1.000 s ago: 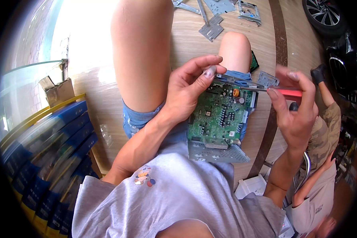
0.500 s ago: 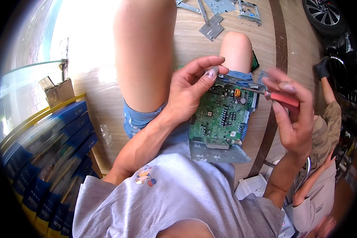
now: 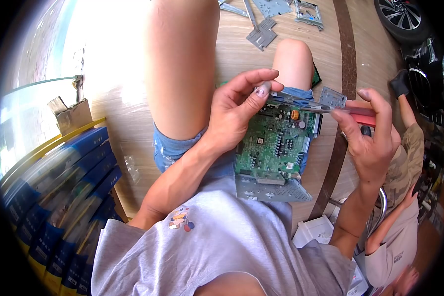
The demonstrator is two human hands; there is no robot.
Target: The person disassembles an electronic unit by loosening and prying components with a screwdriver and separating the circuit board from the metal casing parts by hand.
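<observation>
A green circuit board [image 3: 269, 140] on a metal chassis [image 3: 271, 190] lies across my lap. At its upper left edge, my left hand [image 3: 241, 106] is closed, thumb on the near side and fingers curled behind. My right hand [image 3: 372, 128] grips red-handled pliers [image 3: 361, 117], whose thin metal jaws point left over the board's upper right corner. Beside the jaws rises a grey metal plate [image 3: 333, 97]. An orange coil [image 3: 295, 115] sits on the board below the jaws; exactly what the tips touch is too small to tell.
Metal brackets [image 3: 262, 33] and a metal frame [image 3: 308, 15] lie on the floor ahead. Blue boxes [image 3: 91, 153] fill a yellow rack at left. Another person [image 3: 397, 212] is at the right, near a car wheel [image 3: 399, 17]. A white box [image 3: 313, 232] stands beside my right arm.
My right hand has shifted slightly right, and the pliers' handles now show spread apart. The grey plate beside the jaws is more exposed. My left hand and the board stay put.
</observation>
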